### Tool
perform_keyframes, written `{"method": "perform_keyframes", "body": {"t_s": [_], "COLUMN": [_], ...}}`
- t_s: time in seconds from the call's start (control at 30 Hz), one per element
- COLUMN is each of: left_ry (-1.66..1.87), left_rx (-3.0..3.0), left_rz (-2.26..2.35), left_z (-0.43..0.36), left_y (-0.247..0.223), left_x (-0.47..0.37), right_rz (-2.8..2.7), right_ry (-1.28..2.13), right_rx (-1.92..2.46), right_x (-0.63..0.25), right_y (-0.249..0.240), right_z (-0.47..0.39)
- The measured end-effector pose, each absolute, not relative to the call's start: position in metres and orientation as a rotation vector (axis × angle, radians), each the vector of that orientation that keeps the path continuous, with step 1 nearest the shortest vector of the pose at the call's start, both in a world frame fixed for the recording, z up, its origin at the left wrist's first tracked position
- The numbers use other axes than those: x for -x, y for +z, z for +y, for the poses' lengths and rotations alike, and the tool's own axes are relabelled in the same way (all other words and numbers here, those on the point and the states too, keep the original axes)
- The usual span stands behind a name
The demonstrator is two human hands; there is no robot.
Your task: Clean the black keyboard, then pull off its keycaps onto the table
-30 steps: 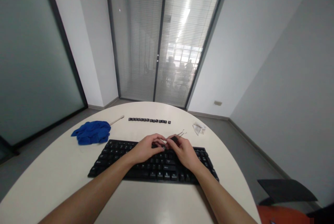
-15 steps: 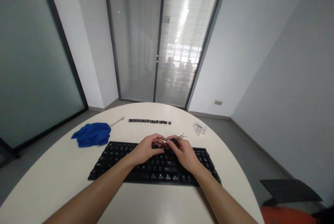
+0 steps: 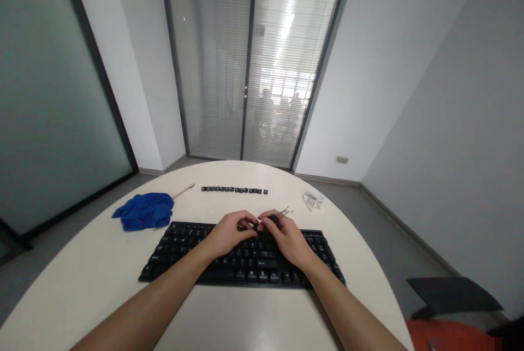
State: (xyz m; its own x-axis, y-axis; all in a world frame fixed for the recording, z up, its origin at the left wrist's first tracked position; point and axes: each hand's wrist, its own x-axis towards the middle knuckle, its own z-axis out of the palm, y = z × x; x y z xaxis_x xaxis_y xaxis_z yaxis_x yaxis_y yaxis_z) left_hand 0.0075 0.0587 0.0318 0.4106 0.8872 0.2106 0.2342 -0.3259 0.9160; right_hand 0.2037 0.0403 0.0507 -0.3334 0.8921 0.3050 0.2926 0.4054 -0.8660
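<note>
A black keyboard [image 3: 229, 274] lies across the near part of the table, with both my hands over its upper middle. My right hand [image 3: 284, 236] is closed around a keycap puller [image 3: 285, 210] with a dark handle, its thin wire prongs pointing away past the knuckles. Beside it, my left hand [image 3: 231, 235] has thumb and fingers curled together close to the right fingertips. Something small and dark shows between the fingertips, too hidden to name. Loose black keycaps [image 3: 231, 189] stand in a row on the table beyond the keyboard.
A crumpled blue cloth [image 3: 145, 212] lies left of the keyboard, with a thin light-coloured brush [image 3: 184, 191] by it. Some crumpled clear wrapping [image 3: 313, 202] sits at the far right of the round white table [image 3: 229, 318]. A chair [image 3: 454, 296] stands at lower right.
My fingers have shifted slightly near the keyboard's upper middle, and the fingertips of both hands sit a little differently. The keyboard, keycap row and cloth stay in place.
</note>
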Motion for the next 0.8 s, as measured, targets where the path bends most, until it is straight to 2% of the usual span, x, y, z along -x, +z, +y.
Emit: {"method": "perform_keyframes", "body": {"t_s": [0.4, 0.8], "left_ry": [0.959, 0.957], "left_rx": [-1.739, -1.841], "left_rz": [0.932, 0.961], "left_z": [0.0614, 0.0547], "left_y": [0.0278, 0.0350], "left_x": [-0.0082, -0.0075], "right_rz": [-1.875, -1.795], "right_ry": [0.836, 0.914], "right_rx": [1.049, 1.061], "right_x": [-0.2040, -0.2052], "right_y": [0.0514, 0.0445], "right_z": [0.0399, 0.0450]}}
